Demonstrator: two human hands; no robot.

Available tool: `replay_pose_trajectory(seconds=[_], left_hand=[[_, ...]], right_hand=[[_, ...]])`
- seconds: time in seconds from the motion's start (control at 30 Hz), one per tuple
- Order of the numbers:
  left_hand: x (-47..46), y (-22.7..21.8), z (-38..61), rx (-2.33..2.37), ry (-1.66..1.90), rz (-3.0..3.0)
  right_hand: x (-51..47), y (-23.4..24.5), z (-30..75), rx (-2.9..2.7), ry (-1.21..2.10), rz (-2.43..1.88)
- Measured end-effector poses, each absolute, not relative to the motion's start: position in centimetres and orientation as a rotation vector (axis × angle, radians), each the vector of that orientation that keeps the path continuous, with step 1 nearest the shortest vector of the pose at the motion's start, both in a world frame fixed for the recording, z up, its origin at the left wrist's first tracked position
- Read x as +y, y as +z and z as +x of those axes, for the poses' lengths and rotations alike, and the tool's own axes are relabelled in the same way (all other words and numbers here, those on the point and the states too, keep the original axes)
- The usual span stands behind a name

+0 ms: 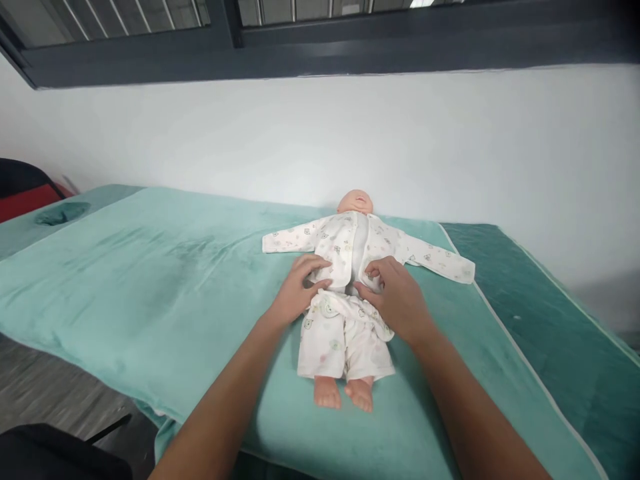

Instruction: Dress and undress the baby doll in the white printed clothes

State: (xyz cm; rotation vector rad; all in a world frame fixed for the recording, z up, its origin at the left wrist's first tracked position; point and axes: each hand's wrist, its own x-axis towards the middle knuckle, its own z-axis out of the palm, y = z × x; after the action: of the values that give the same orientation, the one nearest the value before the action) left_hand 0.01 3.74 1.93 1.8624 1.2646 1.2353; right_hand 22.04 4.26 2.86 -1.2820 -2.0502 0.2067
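Observation:
A baby doll (355,201) lies on its back, head toward the wall and bare feet toward me. It wears a white printed baby shirt (337,243), its front parted down the middle and both sleeves spread wide. White printed pants (325,333) cover the legs, bunched at the waist. My left hand (306,283) rests at the shirt's lower left side, thumb and fingers apart. On the other side, my right hand (393,290) has curled fingers around the lower edge of the right shirt front; part of that cloth is hidden behind the hand.
A light green plush cover (165,267) spreads under the doll, with a darker green cover (560,320) at right. A hole (63,213) shows at the bed's far left. White wall (225,140) and a dark window frame (320,57) stand behind. A black object (60,453) is lower left.

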Motion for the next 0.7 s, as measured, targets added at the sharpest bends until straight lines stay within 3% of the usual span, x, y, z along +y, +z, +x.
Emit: replay_pose_trajectory(seconds=[0.3,0.5,0.7], left_hand=[[4.4,4.9,1.4,1.376,0.788,2.483],[4.2,3.0,1.7,1.282,1.173,2.357],[5.1,1.9,1.1,1.297,1.526,1.379]], right_hand=[[3.9,2.8,21.5,-1.988,0.339,-1.105],[4.4,2.8,21.0,-2.010,0.463,-1.144],[4.2,2.7,20.9,-1.876,0.501,-1.257]])
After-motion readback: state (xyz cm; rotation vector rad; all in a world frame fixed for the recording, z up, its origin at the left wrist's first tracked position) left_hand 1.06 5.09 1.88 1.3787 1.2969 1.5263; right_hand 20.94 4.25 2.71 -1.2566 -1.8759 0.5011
